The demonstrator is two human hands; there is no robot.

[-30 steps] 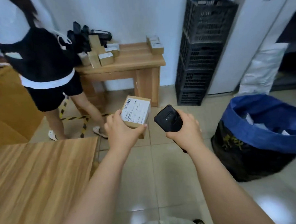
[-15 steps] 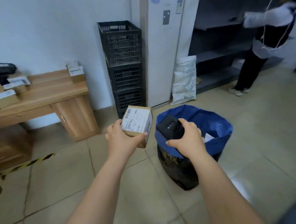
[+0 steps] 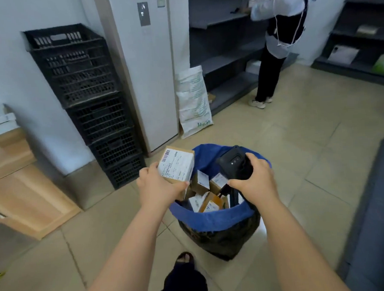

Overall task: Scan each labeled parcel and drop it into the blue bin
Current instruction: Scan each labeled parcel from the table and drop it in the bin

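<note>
With left hand (image 3: 157, 188) clasping the labeled parcel (image 3: 176, 166) over the rim of the blue bin (image 3: 212, 220), right hand (image 3: 258, 183) wrapped round the scanner (image 3: 234, 164), risks glancing it off that rim onto the floor (image 3: 321, 165) if released early.

We see a beige tiled floor (image 3: 298, 162), a white wall (image 3: 4, 66) at ten o'clock with black crates (image 3: 91, 101) stacked against it, grey shelving (image 3: 226, 61) at one o'clock and a wooden desk (image 3: 13, 159) at nine.
</note>
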